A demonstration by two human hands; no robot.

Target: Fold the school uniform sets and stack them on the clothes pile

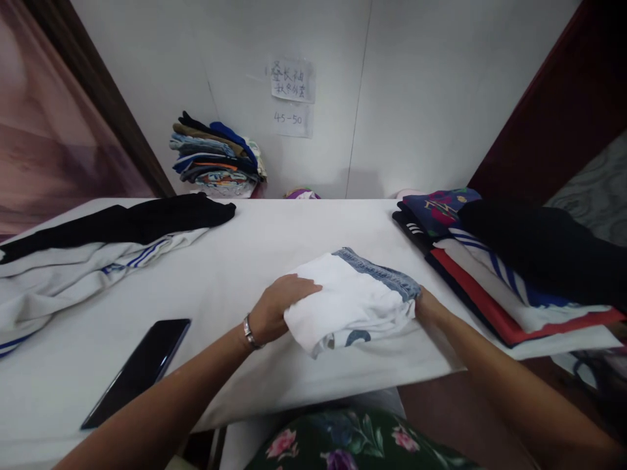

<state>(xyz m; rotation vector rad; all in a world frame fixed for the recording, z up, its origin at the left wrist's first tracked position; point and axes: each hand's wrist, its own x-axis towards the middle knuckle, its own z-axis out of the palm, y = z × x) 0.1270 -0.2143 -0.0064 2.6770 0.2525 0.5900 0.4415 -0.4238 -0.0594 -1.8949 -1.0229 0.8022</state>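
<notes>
a folded white cloth garment with a blue denim-look band [347,294] sits between both hands: the left hand [280,303] grasps its left edge; the right hand [426,304] meets its right end, fingers hidden, so i cannot tell its grip.

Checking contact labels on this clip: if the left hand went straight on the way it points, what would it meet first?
The left hand would meet the folded white garment first; it is touching it. Beyond that, probably the denim-blue band, though depth is unclear.
</notes>
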